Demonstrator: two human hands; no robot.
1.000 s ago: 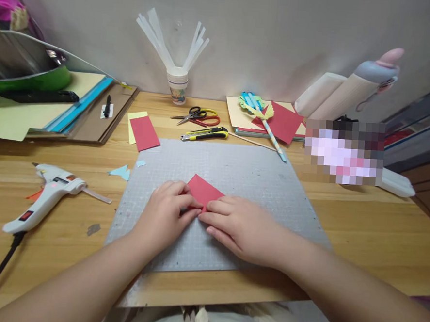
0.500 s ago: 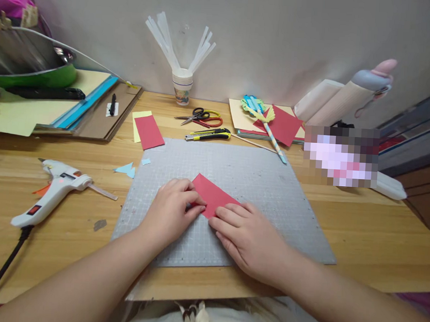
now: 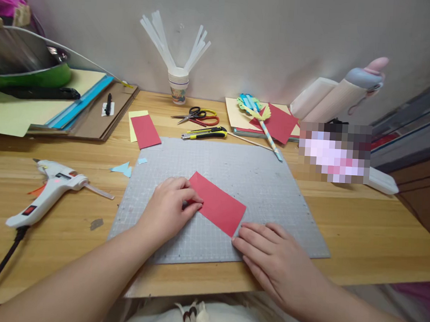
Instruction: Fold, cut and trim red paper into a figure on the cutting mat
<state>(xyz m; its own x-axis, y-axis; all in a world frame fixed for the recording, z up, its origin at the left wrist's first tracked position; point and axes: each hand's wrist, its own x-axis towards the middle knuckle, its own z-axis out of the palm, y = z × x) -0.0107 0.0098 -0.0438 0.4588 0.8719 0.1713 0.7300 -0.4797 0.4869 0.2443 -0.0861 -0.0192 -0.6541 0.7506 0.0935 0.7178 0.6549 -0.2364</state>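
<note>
A red sheet of paper [image 3: 219, 205] lies at a slant on the grey cutting mat [image 3: 264, 183]. At its left end, my left hand [image 3: 172, 202] has thumb and index finger closed together on the edge; the hand covers that corner. My right hand [image 3: 274, 257] rests open and flat, its fingers stretched out beside the paper's lower right corner. Whether those fingertips touch the corner, I cannot tell.
A glue gun [image 3: 49, 189] lies to the left. Behind the mat are scissors [image 3: 196, 115], a utility knife [image 3: 204, 133] and paper cups [image 3: 178, 86] holding white strips. A paper flower [image 3: 259, 117] lies at back right. Small blue scraps [image 3: 122, 169] sit near the mat's left edge.
My right hand has slid right and toward me, off the red paper, uncovering its right end. My left hand stays at the left end. The whole view has shifted slightly.
</note>
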